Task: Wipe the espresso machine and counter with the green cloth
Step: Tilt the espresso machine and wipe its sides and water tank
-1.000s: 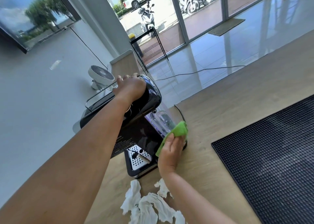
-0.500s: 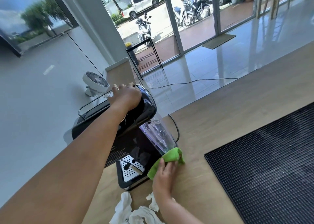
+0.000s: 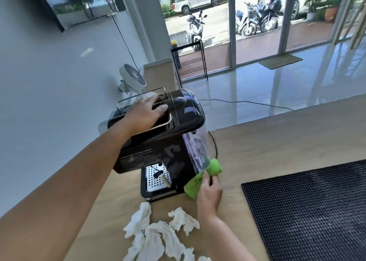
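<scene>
Wiping is at the base of the espresso machine: left hand, spread flat on top, steadies it, right hand grips the green cloth there, and the surface beside that hand likely comes next.

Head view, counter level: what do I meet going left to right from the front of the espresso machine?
perforated drip tray → green cloth, held by the right hand at the machine's base → black bar mat
</scene>
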The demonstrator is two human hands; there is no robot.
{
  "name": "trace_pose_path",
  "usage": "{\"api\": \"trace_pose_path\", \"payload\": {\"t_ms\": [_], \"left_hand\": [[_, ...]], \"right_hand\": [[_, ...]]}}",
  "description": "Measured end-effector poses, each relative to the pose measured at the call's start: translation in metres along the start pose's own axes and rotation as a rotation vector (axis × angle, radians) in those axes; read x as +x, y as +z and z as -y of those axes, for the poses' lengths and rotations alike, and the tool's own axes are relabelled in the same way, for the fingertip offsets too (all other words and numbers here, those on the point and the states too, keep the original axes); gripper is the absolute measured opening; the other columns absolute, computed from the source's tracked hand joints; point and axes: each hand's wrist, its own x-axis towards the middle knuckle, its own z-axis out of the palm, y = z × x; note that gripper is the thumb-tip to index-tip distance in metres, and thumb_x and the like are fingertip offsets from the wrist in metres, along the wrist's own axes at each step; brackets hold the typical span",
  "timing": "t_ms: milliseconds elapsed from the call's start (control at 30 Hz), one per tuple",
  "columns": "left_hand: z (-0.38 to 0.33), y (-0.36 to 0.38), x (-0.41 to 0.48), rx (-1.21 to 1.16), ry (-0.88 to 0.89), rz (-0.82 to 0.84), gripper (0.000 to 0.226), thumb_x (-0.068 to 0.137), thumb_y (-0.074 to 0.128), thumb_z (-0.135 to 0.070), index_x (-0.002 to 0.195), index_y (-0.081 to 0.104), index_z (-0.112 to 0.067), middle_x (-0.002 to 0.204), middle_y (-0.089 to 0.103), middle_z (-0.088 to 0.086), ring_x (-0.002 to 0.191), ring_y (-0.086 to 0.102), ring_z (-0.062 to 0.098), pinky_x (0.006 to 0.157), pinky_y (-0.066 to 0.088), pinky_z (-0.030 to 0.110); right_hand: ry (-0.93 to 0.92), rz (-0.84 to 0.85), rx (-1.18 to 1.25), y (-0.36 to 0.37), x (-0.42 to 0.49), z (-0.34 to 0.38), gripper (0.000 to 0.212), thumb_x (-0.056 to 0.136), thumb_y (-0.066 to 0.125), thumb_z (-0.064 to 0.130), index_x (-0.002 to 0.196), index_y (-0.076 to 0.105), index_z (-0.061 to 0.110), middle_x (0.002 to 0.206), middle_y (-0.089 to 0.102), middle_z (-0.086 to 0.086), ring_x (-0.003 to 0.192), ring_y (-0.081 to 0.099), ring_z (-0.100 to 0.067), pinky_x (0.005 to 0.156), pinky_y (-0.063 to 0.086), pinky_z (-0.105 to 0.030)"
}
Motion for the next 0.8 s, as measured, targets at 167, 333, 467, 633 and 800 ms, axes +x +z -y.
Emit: {"api": "trace_pose_path", "payload": {"t_ms": [167, 333, 467, 633, 800], "left_hand": [[0.021, -0.004, -0.017, 0.168, -0.096, -0.052, 0.071, 0.094, 0.025, -0.068, 0.151, 0.033, -0.026, 0.158, 0.031, 0.002, 0.145, 0.027, 0.027, 0.117, 0.019, 0.049], [0.020, -0.004, -0.017, 0.201, -0.094, -0.075, 0.068, 0.094, 0.025, -0.067, 0.150, 0.033, -0.029, 0.158, 0.031, 0.000, 0.145, 0.028, 0.025, 0.117, 0.017, 0.049], [0.025, -0.004, -0.017, 0.186, -0.101, -0.053, 0.069, 0.093, 0.023, -0.068, 0.151, 0.030, -0.031, 0.159, 0.028, 0.000, 0.146, 0.024, 0.025, 0.116, 0.013, 0.048], [0.028, -0.005, -0.018, 0.193, -0.107, -0.061, 0.069, 0.094, 0.023, -0.068, 0.151, 0.030, -0.031, 0.159, 0.029, 0.002, 0.146, 0.024, 0.025, 0.115, 0.013, 0.049], [0.031, -0.002, -0.014, 0.192, -0.117, -0.060, 0.072, 0.091, 0.021, -0.071, 0.151, 0.030, -0.032, 0.159, 0.029, 0.002, 0.147, 0.023, 0.026, 0.116, 0.011, 0.052]], "right_hand": [[-0.734, 0.205, -0.104, -0.020, -0.032, 0.056, 0.028, 0.098, 0.051, 0.020, 0.123, 0.062, 0.026, 0.134, 0.058, -0.016, 0.124, 0.055, -0.032, 0.097, 0.050, -0.038], [-1.650, 0.190, -0.684, 0.024, 0.001, 0.088, 0.044, 0.100, 0.050, 0.017, 0.144, 0.045, 0.011, 0.155, 0.030, -0.020, 0.146, 0.024, -0.034, 0.118, 0.022, -0.054], [-1.973, 0.170, -0.967, 0.047, 0.021, 0.067, 0.059, 0.095, 0.050, 0.028, 0.151, 0.035, 0.021, 0.163, 0.015, -0.004, 0.151, 0.013, -0.022, 0.121, 0.004, -0.045], [-2.351, 0.394, -1.358, 0.025, 0.051, 0.056, 0.066, 0.091, 0.047, 0.021, 0.153, 0.029, 0.016, 0.161, 0.022, 0.000, 0.146, 0.027, -0.016, 0.122, -0.001, -0.039], [-2.377, 0.359, -1.375, 0.006, 0.065, 0.086, 0.062, 0.095, 0.038, 0.018, 0.155, 0.024, 0.017, 0.160, 0.025, 0.000, 0.146, 0.024, -0.016, 0.122, -0.001, -0.041]]}}
